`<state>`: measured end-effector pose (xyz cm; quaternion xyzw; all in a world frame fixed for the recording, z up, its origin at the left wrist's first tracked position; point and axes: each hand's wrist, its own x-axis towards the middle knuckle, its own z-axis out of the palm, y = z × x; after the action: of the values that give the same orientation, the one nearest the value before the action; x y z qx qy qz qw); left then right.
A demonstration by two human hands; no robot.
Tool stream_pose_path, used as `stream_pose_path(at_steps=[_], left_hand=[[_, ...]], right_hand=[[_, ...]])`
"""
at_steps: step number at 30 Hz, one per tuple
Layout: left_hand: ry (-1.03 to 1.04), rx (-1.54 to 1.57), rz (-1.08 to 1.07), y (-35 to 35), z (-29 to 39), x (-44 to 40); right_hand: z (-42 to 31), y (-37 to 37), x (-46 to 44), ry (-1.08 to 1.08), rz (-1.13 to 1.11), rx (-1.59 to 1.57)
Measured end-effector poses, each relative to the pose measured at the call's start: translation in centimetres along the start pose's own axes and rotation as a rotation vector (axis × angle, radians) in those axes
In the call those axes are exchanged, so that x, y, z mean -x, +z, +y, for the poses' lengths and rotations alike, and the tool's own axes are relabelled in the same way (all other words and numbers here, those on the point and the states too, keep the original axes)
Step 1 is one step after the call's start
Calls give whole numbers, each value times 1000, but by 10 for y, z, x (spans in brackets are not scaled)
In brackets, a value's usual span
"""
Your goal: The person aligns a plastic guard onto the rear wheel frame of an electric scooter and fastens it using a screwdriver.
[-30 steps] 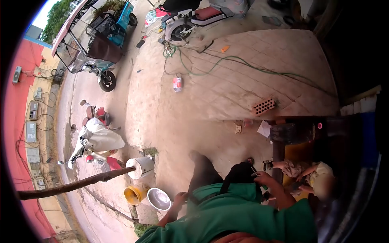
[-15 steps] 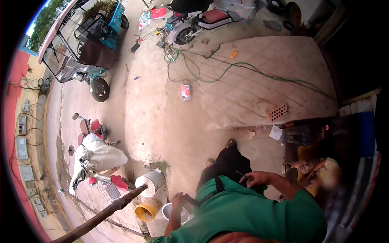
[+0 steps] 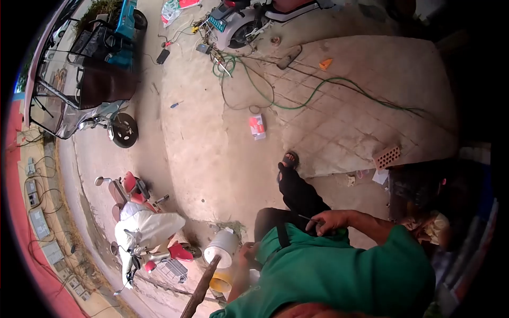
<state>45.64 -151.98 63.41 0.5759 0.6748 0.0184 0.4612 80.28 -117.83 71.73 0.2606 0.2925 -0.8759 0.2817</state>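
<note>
My right hand (image 3: 327, 222) is in front of my waist, its fingers closed round a thin dark rod-like tool (image 3: 304, 217) whose kind I cannot make out. My left hand (image 3: 247, 256) hangs at my other side by the green shirt (image 3: 318, 265), close to a white bucket (image 3: 222, 245). The fingers of that hand are blurred and partly hidden, so what they hold, if anything, does not show. Just past it are a yellow bucket (image 3: 219, 282) and a wooden pole (image 3: 200, 291). One sandalled foot (image 3: 289, 159) is stepping forward on the concrete.
On the ground ahead lie a red-and-white box (image 3: 257, 127), a green hose (image 3: 307, 103), a small screwdriver (image 3: 176, 104) and a perforated brick (image 3: 387, 157). A scooter (image 3: 244, 32) stands beyond. To the left are a covered motorbike (image 3: 151, 228) and a three-wheeler (image 3: 106, 85).
I have stepped forward and the view has shifted, so the buckets and motorbike appear farther right. My left hand has drawn nearer my body. The thin tool stays in my right hand.
</note>
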Motion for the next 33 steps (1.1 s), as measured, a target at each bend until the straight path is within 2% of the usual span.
stream_pose_path(at_steps=[1,4,5,10,12,13,16,17,20,22,25,27,30,32,33], left_hand=[[-391,440,100,-19,12,-21],[-594,755,137,-127,32,-62],[-622,851,77,-145,19,-72],[-296,896,-309,-289,25,-99],[-213,791,-292,-311,-17,-117],[-251,847,-352,-336,-34,-129],[-173,820,-503,-404,-110,-213],[-215,837,-555,-429,-141,-248],[-470,1014,-726,-539,-155,-336],[-265,730,-748,-594,-162,-361],[-381,628,-903,-639,-197,-374],[-118,602,-926,-663,-212,-390],[-403,642,-909,-730,-164,-431],[-573,619,-948,-752,-156,-462],[-446,584,-941,-747,-183,-464]], right_hand=[[-22,-10,0,9,-4,-10],[-79,-31,-9,-9,-14,-40],[-95,-35,-12,-19,-13,-55],[-176,-66,-23,-63,109,-129],[-209,-82,-32,-80,184,-174],[-227,-89,-40,-85,228,-197],[-287,-111,-76,-125,307,-254],[-311,-121,-94,-150,331,-272],[-380,-132,-148,-157,304,-304],[-424,-134,-168,-158,307,-297],[-483,-137,-172,-180,330,-372],[-508,-145,-173,-205,336,-471],[-536,-178,-170,-338,406,-562],[-562,-211,-162,-418,516,-612],[-566,-236,-164,-434,541,-661]])
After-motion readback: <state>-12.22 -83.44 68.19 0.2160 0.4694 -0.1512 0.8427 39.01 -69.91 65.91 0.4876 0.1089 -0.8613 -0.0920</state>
